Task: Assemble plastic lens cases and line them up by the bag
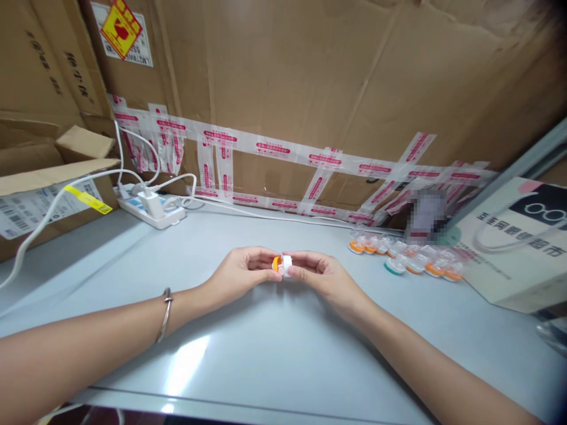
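Note:
Near the middle of the grey table (266, 354), my two hands meet at a small round case. My left hand (248, 268) pinches its orange part (277, 264) between thumb and fingers. A white part (287, 263) of the same case is gripped by my right hand (319, 273). Whether the two parts are joined cannot be made out. On the right stand several small clear cases (414, 257) with orange bases, one with a green base (394, 267).
A power strip (170, 219) with white cables lies at the back left beside an open cardboard box (57, 200). A big taped cardboard sheet (283, 88) rises behind the table. At the right is a white printed bag (514, 260), with a blurred-out object (426, 215) near it.

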Available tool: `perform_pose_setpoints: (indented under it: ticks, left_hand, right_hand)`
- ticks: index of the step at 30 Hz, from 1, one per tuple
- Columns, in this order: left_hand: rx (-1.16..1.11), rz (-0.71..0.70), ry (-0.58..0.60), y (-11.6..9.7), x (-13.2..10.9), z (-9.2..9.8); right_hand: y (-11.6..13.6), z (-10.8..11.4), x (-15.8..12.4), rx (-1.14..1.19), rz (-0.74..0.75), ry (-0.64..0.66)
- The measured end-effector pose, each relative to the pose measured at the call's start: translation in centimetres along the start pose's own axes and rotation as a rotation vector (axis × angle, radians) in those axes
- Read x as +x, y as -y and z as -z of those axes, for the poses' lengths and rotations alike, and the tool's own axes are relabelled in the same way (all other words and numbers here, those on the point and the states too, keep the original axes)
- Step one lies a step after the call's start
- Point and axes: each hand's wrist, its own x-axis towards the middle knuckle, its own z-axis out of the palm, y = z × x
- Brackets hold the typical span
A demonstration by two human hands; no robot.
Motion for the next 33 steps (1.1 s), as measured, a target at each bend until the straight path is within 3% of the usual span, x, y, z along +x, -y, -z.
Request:
perform_pose_setpoints:
  ticks: [4,11,18,28,33]
  left_hand:
    - [0.026,0.057,0.050,0.1,0.1,0.1]
    - [0.144,0.132,0.135,0.6,-0.2,0.1]
    - [0.663,-0.169,0.104,0.4,0.0,0.9]
    - [0.845,-0.350,0.153,-0.5,-0.6,0.8]
    - [0.917,-0.408,0.215,-0.4,-0.8,0.6]
  right_hand:
    - [0.1,0.4,0.0,-0.080,-0.017,0.014]
    - [-0.8,0.7,0.3,-0.184,-0.056,0.157]
    - [-1.2,1.0,0.7,-0.095,-0.126,0.172]
    - [-0.6,1.5,0.6,0.118,-0.200,0.183]
    - [-0.4,1.5,0.6,0.086,-0.198,0.169]
